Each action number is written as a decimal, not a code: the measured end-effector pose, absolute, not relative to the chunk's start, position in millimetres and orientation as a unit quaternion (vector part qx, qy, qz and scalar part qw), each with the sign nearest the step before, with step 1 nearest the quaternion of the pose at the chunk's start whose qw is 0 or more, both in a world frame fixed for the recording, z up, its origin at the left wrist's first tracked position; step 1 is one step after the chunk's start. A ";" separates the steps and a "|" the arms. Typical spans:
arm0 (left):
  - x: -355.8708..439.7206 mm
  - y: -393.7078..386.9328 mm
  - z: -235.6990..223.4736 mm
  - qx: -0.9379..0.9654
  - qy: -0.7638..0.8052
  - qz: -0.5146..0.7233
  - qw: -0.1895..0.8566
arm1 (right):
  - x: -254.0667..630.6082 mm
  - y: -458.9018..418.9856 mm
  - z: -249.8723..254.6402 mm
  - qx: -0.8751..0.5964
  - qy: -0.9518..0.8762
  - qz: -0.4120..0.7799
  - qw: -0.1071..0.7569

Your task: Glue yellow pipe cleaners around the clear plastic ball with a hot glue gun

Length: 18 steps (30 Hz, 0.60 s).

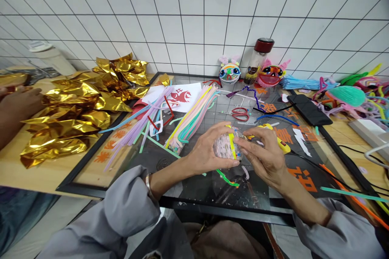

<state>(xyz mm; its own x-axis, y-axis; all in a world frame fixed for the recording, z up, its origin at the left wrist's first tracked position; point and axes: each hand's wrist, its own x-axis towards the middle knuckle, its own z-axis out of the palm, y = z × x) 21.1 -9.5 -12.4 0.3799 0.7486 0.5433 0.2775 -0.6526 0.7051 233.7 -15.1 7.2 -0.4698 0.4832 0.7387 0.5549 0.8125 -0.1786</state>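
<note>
My left hand [208, 147] is wrapped around the left side of a round ball covered in pale pink pipe cleaners [223, 148]. A yellow pipe cleaner [232, 145] runs down the ball. My right hand [266, 153] pinches at the ball's right side, thumb and fingertips on the yellow pipe cleaner; its far end is hidden by the fingers. Just beyond the right hand lies a yellow glue gun [283, 145] with a black cord. A short green pipe cleaner [227, 179] rests on the glass-topped table below the ball.
Red-handled scissors [240, 114] and a bundle of pastel pipe cleaners [191, 123] lie ahead. Two decorated heads [229, 73] flank a lidded bottle [257, 62] by the tiled wall. A phone [310, 109] lies right. Gold foil [100, 97] and another person's hand [21, 105] are left.
</note>
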 end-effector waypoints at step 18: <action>22.5 -13.2 -7.3 0.791 0.337 0.442 0.257 | 231.5 -20.1 8.9 -0.298 -0.868 -0.167 0.360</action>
